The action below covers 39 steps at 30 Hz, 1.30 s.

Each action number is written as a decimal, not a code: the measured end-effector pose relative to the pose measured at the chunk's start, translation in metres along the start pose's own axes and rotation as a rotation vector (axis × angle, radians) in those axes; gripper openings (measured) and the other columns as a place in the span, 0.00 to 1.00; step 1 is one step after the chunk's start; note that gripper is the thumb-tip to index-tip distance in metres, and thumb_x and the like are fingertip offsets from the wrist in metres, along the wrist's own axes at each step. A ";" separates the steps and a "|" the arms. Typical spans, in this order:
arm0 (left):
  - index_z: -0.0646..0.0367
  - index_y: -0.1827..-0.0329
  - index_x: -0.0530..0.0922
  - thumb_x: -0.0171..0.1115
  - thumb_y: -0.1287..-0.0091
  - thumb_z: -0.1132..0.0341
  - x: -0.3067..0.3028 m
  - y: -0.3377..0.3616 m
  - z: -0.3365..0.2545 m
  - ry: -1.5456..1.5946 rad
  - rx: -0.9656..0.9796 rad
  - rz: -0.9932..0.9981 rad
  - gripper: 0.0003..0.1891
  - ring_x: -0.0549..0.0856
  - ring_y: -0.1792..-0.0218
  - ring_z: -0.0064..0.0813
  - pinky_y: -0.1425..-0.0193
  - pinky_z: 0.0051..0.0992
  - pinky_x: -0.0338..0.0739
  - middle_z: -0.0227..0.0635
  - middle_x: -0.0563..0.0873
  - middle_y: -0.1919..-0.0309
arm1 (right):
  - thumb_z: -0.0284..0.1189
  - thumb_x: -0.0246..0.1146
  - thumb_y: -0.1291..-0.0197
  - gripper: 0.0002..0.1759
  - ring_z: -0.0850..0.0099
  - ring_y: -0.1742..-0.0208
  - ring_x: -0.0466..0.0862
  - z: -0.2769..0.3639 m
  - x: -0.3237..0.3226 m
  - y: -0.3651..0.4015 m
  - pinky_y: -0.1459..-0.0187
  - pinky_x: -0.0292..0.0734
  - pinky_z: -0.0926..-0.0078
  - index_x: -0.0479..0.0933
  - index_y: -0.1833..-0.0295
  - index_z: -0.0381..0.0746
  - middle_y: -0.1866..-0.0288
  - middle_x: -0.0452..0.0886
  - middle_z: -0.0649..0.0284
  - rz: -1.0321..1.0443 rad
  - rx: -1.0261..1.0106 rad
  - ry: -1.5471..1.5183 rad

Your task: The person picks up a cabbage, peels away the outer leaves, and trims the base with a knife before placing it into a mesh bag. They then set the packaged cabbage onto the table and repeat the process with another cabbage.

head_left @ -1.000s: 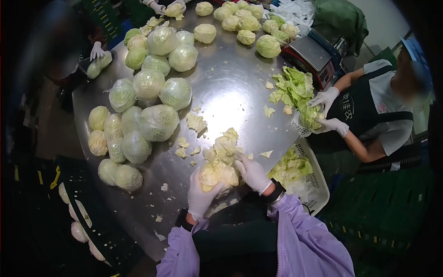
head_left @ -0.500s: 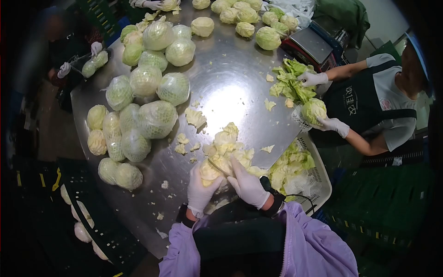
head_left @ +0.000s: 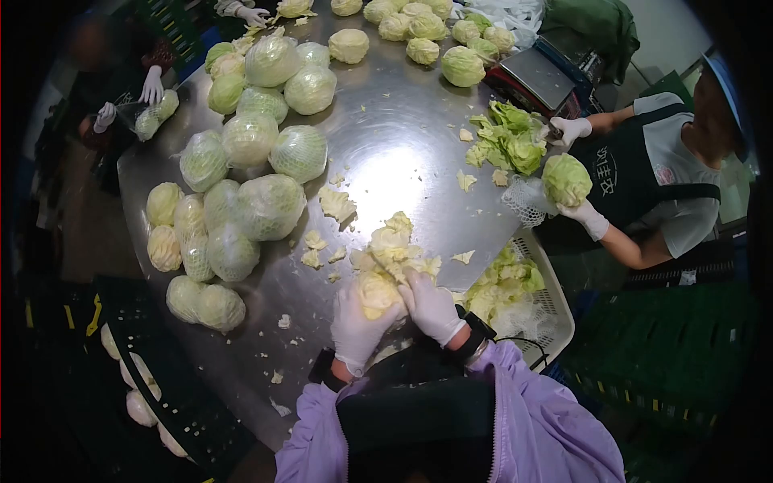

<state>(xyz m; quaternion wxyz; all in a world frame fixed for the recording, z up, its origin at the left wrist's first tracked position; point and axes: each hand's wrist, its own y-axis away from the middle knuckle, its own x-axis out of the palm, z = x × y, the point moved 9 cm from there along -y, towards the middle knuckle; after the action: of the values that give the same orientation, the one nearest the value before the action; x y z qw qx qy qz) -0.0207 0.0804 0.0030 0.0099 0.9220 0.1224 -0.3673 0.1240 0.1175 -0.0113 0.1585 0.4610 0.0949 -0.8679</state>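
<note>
A pale, trimmed cabbage head (head_left: 378,294) sits close to my body at the table's near side. My gloved left hand (head_left: 357,332) is wrapped round its left and near side. My gloved right hand (head_left: 435,311), at the cabbage's right, grips a knife whose thin blade (head_left: 387,270) crosses the far side of the head; the handle is hidden in my fingers. Just beyond lies a pile of peeled yellowish cabbage leaves (head_left: 392,239). A loose leaf (head_left: 336,204) and several scraps lie to the left of the pile.
Wrapped cabbages (head_left: 272,207) crowd the steel table (head_left: 386,121) on the left; bare ones (head_left: 463,66) lie at the back near a scale (head_left: 538,79). A white basket (head_left: 566,314) of leaves stands right. A co-worker holds a cabbage (head_left: 567,180) there. Green crates (head_left: 153,386) flank me.
My knife has moved to the cabbage's far edge, and the head shows a rounder face between my hands. The co-worker on the right has drawn a hand back from the leaves and lifted the cabbage slightly.
</note>
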 end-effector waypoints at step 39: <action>0.64 0.34 0.64 0.76 0.50 0.52 -0.008 0.034 0.023 -0.024 -0.137 -0.004 0.44 0.74 0.45 0.49 0.42 0.41 0.71 0.49 0.71 0.48 | 0.40 0.55 0.32 0.31 0.48 0.43 0.78 -0.005 0.022 0.019 0.49 0.77 0.59 0.61 0.29 0.36 0.35 0.71 0.43 0.069 0.018 -0.229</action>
<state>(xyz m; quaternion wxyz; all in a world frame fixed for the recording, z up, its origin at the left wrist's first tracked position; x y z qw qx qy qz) -0.0336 0.0427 -0.0103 0.0737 0.9143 0.1492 -0.3693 0.1238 0.0970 -0.0329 0.1939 0.3633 0.0525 -0.9098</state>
